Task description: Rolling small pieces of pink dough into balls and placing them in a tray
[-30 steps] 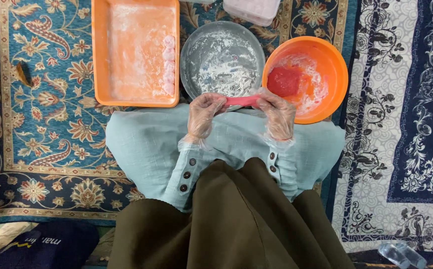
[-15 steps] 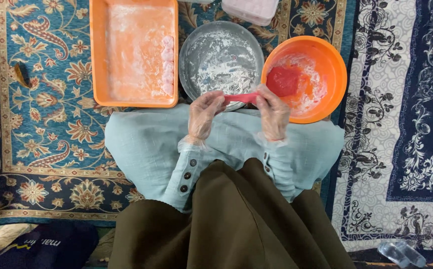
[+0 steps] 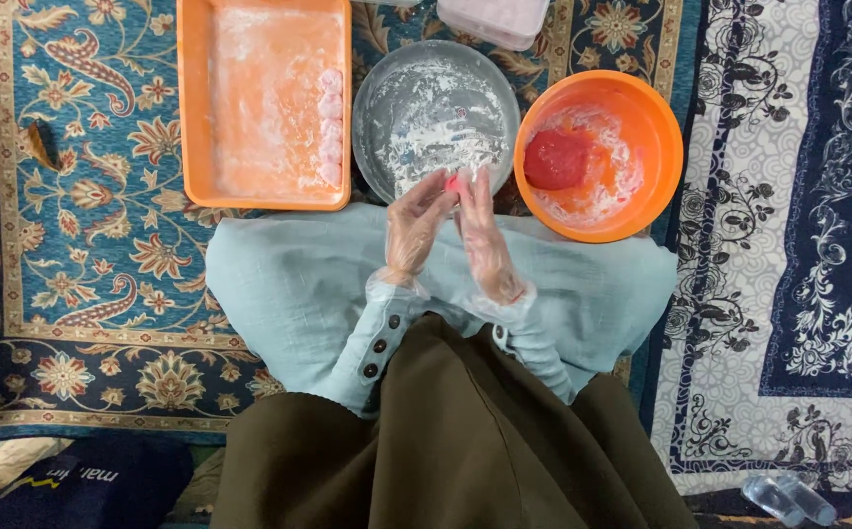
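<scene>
Both my hands wear thin clear gloves and meet over my lap, just below the floured grey round pan. My left hand and my right hand press palms together around a small pink piece of dough, which peeks out at the fingertips. A larger red lump of dough lies in the orange round bowl to the right. The orange rectangular tray on the left is dusted with flour and holds several pale pink dough balls along its right side.
Everything stands on a patterned blue carpet. A pale pink lidded container is at the top edge. A small brown object lies on the carpet at left. A clear plastic bottle lies at bottom right.
My hands were apart, stretching a pink strip of dough between them near the orange bowl. Now they have come together to the left, closing the piece between the palms.
</scene>
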